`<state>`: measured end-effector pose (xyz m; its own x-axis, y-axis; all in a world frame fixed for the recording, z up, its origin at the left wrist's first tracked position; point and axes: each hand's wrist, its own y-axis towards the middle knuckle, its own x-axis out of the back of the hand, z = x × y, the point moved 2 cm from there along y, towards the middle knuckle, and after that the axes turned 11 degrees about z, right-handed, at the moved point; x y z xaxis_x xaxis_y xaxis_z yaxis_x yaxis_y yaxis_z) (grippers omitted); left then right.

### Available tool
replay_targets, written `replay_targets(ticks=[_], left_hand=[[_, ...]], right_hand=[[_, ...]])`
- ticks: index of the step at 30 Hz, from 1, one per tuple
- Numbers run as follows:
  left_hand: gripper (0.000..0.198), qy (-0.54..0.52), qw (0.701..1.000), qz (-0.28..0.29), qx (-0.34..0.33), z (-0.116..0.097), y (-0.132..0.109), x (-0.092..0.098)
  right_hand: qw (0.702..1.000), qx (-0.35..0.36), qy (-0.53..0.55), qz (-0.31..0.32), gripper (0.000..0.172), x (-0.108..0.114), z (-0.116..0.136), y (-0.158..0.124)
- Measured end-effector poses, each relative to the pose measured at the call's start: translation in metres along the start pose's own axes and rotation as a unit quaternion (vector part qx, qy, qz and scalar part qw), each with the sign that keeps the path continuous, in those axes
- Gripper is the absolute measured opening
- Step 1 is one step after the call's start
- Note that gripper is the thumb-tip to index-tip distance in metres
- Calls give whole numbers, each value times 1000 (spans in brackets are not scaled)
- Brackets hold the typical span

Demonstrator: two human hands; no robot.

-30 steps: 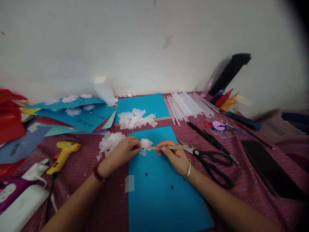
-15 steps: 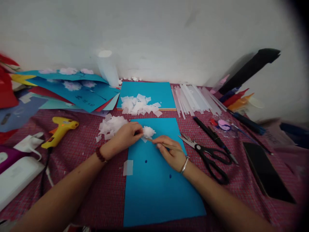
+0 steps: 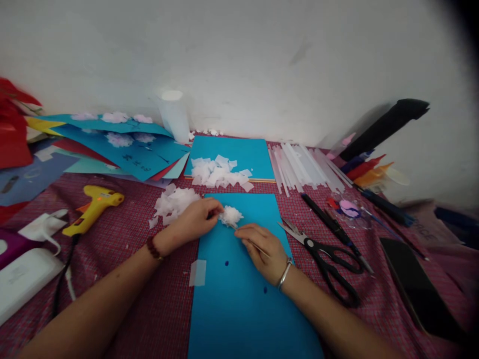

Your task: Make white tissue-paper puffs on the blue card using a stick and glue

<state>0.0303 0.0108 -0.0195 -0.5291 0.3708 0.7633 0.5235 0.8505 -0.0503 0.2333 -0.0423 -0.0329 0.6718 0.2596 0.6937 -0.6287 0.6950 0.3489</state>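
Note:
A tuft of small white paper pieces [image 3: 231,216] stands near the top of a blue sheet [image 3: 239,309]. My left hand [image 3: 200,218] is at its left side, thumb and fingers pinched together; whatever lies between them is hidden. On the lower right, my right hand [image 3: 264,249] grips a thin wooden stick [image 3: 259,248], its tip close to the tuft's lower edge. Two dark blue dots mark the sheet below. Just behind my left hand lies a loose heap of white paper squares [image 3: 174,203].
More white squares [image 3: 217,172] lie on a blue stack [image 3: 239,147] at the back. To the right are scissors [image 3: 322,257], a black pen [image 3: 322,209], translucent glue sticks [image 3: 303,164] and a phone [image 3: 419,289]. A yellow glue gun [image 3: 92,209] and white power strip [image 3: 28,279] are left.
The view has tilted up, so everything sits lower. The stick has turned in my right hand and its tip has drawn back slightly from the tuft. My left hand stays beside it.

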Motion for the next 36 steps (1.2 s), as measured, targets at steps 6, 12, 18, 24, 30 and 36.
replay_targets(ticks=[6, 12, 18, 24, 30, 36], left_hand=[[27, -41, 999, 3, 16, 5, -1, -1], [23, -115, 993, 29, 23, 12, -1, 8], [13, -144, 986, 65, 56, 0, -39, 16], [16, -37, 989, 122, 71, -24, -94, -5], [13, 41, 991, 107, 71, -30, -99, -14], [6, -34, 985, 129, 113, -29, -93, -12]], right_hand=[[990, 47, -121, 57, 22, -2, 10, -2], [987, -59, 137, -60, 19, 11, 5, -9], [929, -174, 318, -80, 20, 11, -9, -10], [929, -180, 322, -36, 24, 8, -7, -9], [938, -168, 301, -46, 23, 10, -7, -9], [940, -170, 288, -66, 23, 12, -9, -8]])
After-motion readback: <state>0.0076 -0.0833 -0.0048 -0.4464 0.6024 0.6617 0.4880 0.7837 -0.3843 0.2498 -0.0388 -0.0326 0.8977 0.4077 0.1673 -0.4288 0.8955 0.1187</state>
